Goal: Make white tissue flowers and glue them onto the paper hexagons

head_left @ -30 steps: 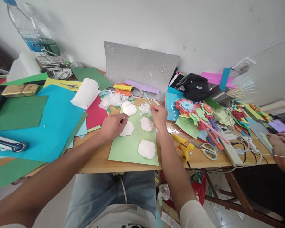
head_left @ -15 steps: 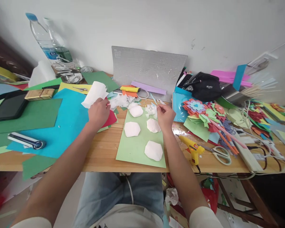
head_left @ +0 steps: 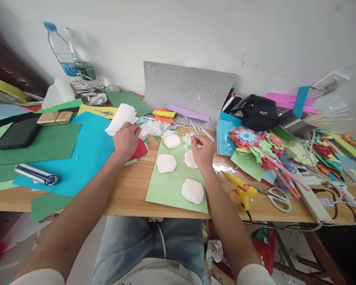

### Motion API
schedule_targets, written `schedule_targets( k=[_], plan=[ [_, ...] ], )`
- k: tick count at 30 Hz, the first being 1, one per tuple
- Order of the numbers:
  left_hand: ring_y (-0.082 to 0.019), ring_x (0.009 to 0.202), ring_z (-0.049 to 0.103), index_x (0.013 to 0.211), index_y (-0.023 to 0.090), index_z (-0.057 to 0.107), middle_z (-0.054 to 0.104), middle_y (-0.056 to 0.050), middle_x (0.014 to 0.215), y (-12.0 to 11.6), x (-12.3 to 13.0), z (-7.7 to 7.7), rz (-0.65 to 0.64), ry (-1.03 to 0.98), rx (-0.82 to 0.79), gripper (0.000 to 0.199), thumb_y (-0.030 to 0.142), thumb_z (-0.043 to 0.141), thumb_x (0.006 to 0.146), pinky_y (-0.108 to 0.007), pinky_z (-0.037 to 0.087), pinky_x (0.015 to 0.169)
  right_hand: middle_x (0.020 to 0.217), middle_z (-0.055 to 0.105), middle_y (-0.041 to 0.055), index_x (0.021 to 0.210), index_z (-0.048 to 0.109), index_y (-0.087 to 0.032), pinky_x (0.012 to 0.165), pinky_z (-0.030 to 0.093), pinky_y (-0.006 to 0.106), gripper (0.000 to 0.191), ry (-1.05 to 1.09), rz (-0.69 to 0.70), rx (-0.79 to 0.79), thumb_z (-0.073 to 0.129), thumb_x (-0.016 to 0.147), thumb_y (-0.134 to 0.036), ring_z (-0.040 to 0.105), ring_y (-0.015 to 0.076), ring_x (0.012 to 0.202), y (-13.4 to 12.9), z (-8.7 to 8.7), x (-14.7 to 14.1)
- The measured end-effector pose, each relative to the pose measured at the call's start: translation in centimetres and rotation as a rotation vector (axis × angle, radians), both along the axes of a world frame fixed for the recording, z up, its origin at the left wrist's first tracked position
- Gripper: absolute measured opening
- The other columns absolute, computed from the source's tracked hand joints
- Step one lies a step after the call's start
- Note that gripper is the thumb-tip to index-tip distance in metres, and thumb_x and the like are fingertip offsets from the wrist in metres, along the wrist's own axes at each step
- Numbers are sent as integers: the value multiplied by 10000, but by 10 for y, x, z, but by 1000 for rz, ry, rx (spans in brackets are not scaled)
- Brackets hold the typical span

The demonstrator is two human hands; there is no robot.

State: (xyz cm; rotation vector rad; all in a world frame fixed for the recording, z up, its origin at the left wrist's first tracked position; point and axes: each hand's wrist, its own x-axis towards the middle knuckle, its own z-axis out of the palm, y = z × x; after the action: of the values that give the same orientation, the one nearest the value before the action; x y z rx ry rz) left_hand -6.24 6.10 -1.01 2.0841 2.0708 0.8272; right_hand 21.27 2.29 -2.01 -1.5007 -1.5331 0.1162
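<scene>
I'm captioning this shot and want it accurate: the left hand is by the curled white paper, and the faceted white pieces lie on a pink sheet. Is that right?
Not quite: the sheet under the faceted white pieces is light green, not pink, as the head view shows. The left hand is indeed by the curled white paper.

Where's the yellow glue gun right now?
In the head view, the yellow glue gun sits right of centre near the wooden table's front edge, between the right forearm and the scissors.
</scene>
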Motion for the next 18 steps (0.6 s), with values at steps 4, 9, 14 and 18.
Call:
schedule_targets(
  k=[4, 9, 14, 18],
  plan=[
    [-230, 896, 633, 1053, 215, 736, 664, -85, 1074, -7, 4, 4, -53, -39, 70, 375, 384, 413, 964, -313, 423, 676, 846, 706, 59, 858, 719, -202, 769, 505, 327, 250, -38, 32, -15, 504, 894, -324, 622, 189, 738, -4, 1, -5],
    [-278, 883, 635, 928, 197, 759, 656, -126, 1039, -5, 4, 2, -6, 76, -108, 374, 351, 418, 945, -337, 393, 614, 835, 706, 53, 848, 713, -203, 760, 497, 308, 241, -77, 82, -50, 502, 893, -311, 625, 181, 736, -7, 0, -9],
    [-267, 919, 620, 956, 192, 735, 662, -122, 1075, -1, -1, 5, 28, -64, -7, 368, 369, 413, 942, -335, 408, 654, 815, 703, 53, 836, 714, -200, 753, 498, 310, 240, -74, 87, -61, 506, 886, -306, 620, 177, 724, -7, 1, -10],
    [-184, 741, 568, 883, 183, 704, 652, -62, 837, -12, 14, 12, -90, -498, 3, 301, 423, 523, 878, -297, 419, 639, 831, 715, 56, 841, 726, -194, 745, 511, 312, 235, 59, 138, -90, 556, 866, -354, 626, 172, 732, -12, 8, -18]
  ],
)
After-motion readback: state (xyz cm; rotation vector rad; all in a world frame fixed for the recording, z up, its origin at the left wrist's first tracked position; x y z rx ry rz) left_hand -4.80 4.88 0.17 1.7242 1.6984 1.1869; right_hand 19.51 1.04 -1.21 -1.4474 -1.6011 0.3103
